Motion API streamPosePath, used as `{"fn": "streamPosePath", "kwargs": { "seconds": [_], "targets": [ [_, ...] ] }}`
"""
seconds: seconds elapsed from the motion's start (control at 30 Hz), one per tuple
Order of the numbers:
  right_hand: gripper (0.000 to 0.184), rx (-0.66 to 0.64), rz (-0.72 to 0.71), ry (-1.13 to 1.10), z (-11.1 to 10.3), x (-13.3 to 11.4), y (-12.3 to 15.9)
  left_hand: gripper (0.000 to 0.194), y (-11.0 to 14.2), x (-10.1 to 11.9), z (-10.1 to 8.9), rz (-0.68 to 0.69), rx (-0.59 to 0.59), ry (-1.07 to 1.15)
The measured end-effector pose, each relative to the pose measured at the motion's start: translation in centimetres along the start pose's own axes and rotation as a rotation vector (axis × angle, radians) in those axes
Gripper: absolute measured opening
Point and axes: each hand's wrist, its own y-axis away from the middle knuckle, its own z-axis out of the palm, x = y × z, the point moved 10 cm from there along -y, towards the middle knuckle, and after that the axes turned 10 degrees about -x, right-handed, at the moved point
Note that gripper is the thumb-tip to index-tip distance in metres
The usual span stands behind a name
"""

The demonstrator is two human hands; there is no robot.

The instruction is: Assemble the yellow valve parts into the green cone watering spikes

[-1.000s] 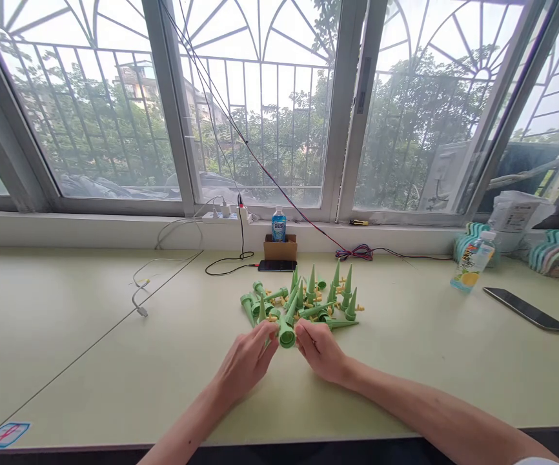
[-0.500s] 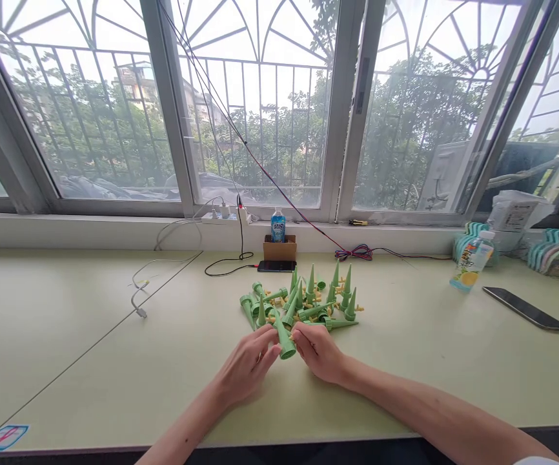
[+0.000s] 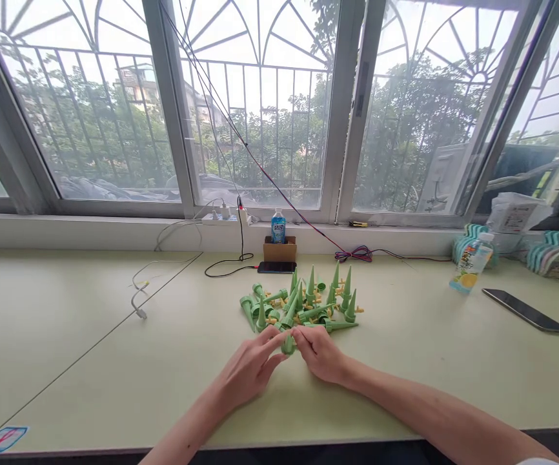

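Low over the table front, a green plant watering spike is between my two hands, its body largely hidden by fingers. My left hand has its index finger across the top of the spike and its thumb at the lower side. My right hand is closed in a pinch at the spike's right side, where its small yellow valve is mostly covered. Just beyond the fingers, several more green spikes with yellow valves lie or stand in a loose pile.
Behind the pile are a black phone on a cable and a blue-labelled bottle in a cardboard box. To the right stand a drink bottle and a dark tablet-like slab. A white cable lies left.
The spike has turned from its open end facing me, through a tilt, to being mostly covered. My left index finger and thumb have moved right onto it; my right hand stays nearly still.
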Motion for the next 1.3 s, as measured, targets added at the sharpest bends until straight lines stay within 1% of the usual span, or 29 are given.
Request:
{"fn": "streamPosePath", "kwargs": {
  "seconds": [0.13,0.23,0.33,0.37,0.43,0.47,0.53,0.6,0.67,0.73,0.83,0.93,1.0,1.03,1.1,1.3],
  "targets": [
    [0.041,0.044,0.030,0.026,-0.1,0.3,0.0,0.029,-0.1,-0.2,-0.1,-0.019,0.026,-0.027],
    [0.041,0.082,0.060,0.015,-0.4,0.5,0.0,0.026,-0.1,-0.9,-0.2,-0.066,0.081,-0.014],
    [0.041,0.139,0.080,-0.004,-1.2,0.7,0.1,0.017,0.2,-2.0,-0.8,-0.149,0.158,-0.002],
    [0.041,0.159,0.081,-0.006,-1.5,0.7,0.2,0.019,0.2,-2.1,-0.9,-0.160,0.172,0.001],
    [0.040,0.178,0.069,0.000,-1.8,0.5,0.3,0.034,0.2,-2.0,-1.1,-0.145,0.169,0.019],
    [0.040,0.172,0.050,0.005,-1.8,0.3,0.3,0.040,0.1,-1.8,-1.0,-0.125,0.151,0.040],
    [0.039,0.131,-0.011,0.023,-1.5,-0.4,0.2,0.045,-0.1,-1.5,-0.8,-0.094,0.106,0.086],
    [0.038,0.079,-0.075,0.039,-0.9,-1.2,0.1,0.046,-0.2,-1.5,-0.5,-0.090,0.076,0.110],
    [0.038,0.042,-0.105,0.045,-0.4,-1.7,0.1,0.048,-0.2,-1.8,-0.4,-0.105,0.066,0.111],
    [0.038,0.030,-0.104,0.031,-0.2,-1.8,0.1,0.049,-0.2,-2.1,-0.3,-0.121,0.067,0.110],
    [0.040,0.030,-0.097,-0.010,-0.1,-1.6,0.1,0.045,-0.2,-2.0,-0.5,-0.113,0.081,0.111],
    [0.042,0.042,-0.083,-0.067,-0.1,-1.2,0.1,0.035,-0.1,-1.8,-0.8,-0.100,0.106,0.111],
    [0.044,0.046,-0.063,-0.100,-0.1,-1.0,0.1,0.026,-0.1,-1.7,-0.6,-0.097,0.095,0.124],
    [0.044,0.044,-0.051,-0.115,-0.1,-0.9,0.1,0.025,0.0,-1.7,-0.5,-0.091,0.086,0.126],
    [0.046,0.041,-0.038,-0.142,-0.1,-0.9,0.2,0.030,0.2,-1.5,-0.4,-0.070,0.085,0.107],
    [0.049,0.051,-0.042,-0.241,0.1,-0.9,0.3,0.039,0.6,-0.6,-0.8,0.008,0.140,-0.008]
  ]
}}
